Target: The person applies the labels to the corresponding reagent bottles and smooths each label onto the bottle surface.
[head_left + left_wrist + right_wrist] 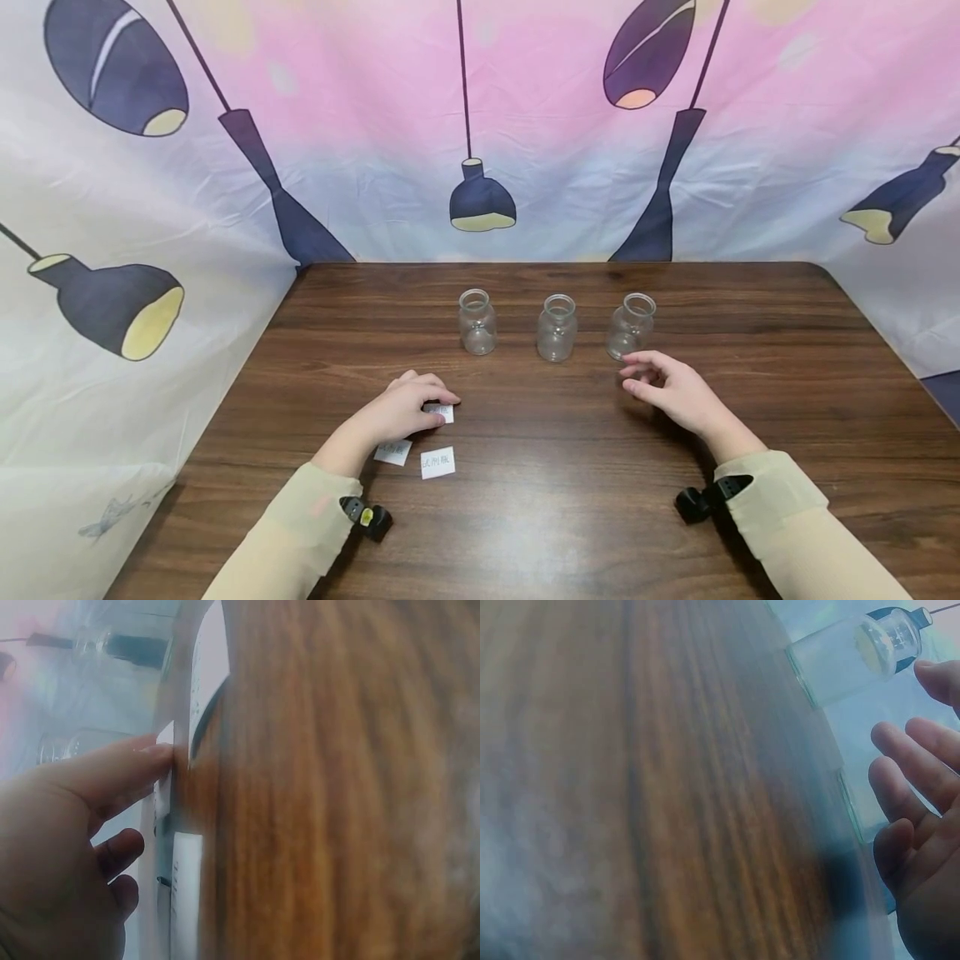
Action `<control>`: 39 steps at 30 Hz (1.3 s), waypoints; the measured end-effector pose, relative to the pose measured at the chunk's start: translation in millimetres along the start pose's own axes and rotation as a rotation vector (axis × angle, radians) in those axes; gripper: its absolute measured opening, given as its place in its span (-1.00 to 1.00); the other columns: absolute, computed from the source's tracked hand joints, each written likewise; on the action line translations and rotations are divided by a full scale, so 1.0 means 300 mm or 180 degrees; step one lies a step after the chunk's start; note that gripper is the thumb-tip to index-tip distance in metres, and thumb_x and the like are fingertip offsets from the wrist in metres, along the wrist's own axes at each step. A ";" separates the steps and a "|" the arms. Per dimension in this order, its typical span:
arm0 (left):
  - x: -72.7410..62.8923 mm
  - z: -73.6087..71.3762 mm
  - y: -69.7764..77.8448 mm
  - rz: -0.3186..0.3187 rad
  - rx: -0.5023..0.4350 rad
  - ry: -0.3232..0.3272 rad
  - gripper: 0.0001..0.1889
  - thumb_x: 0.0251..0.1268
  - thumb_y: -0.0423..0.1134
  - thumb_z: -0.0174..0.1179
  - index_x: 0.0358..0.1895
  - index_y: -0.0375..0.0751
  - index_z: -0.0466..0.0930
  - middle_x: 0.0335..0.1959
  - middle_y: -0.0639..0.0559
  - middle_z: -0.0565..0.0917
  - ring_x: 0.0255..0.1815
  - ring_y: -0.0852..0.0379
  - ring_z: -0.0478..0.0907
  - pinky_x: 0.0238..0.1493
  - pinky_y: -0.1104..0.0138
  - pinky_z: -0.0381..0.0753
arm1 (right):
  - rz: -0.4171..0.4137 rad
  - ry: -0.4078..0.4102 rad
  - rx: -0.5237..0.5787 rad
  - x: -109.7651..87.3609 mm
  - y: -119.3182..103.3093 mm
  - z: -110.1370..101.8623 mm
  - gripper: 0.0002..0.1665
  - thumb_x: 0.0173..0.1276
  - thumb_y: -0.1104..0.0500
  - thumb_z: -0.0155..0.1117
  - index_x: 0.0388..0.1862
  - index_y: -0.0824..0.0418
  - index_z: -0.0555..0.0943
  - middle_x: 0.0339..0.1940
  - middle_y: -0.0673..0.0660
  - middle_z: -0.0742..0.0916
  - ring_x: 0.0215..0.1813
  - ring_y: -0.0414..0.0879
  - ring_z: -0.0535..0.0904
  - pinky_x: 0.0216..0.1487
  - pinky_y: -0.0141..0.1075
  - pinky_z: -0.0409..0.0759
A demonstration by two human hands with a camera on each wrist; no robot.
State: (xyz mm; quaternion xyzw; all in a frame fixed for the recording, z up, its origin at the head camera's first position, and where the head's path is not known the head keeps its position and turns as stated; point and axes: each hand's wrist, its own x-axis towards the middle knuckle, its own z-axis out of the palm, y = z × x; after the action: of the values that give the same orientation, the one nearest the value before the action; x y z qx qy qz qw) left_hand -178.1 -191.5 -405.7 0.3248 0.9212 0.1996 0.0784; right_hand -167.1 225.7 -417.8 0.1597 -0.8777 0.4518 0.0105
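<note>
A printed cloth backdrop [562,125] borders the work area at the far, left and right sides. The brown tabletop [540,517] meets it along a straight far edge and rounds off at the far right corner. Two forearms in pale sleeves [795,517] enter from the near side. The hands are well apart, with a wide span of bare wood between them. The left hand [407,408] is bent over the far card [444,412], thumb and forefinger at its edges; whether they pinch it cannot be told. The right hand [675,396] grips nothing; its fingers curve loosely beside the right jar [628,329] (contact with the glass cannot be confirmed). The middle jar [557,333] and left jar [477,329] continue that row leftward, each separated by a gap, with a strip of wood behind. Nearer than the left hand's fingers lie the near-right card [438,463] and the near-left card [393,452], the latter partly covered by the hand.
</note>
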 end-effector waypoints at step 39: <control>0.094 -0.054 0.105 -0.0032 -0.0729 0.0574 -0.74 0.26 -0.21 0.21 0.00 -0.09 0.64 -0.08 0.18 0.55 -0.10 0.12 0.28 -0.14 0.23 0.34 | -0.0057 -0.0125 0.0035 0.043 -0.052 0.046 -0.59 0.27 0.22 0.29 0.07 0.36 0.55 -0.13 0.18 0.71 -0.22 -0.20 0.54 -0.23 -0.37 0.49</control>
State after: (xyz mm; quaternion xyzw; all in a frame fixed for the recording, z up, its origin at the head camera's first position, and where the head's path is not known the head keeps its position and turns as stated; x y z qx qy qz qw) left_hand -186.6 -156.6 -378.2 0.2898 0.8973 0.3313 0.0328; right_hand -173.1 203.0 -411.6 0.1765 -0.8737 0.4533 -0.0035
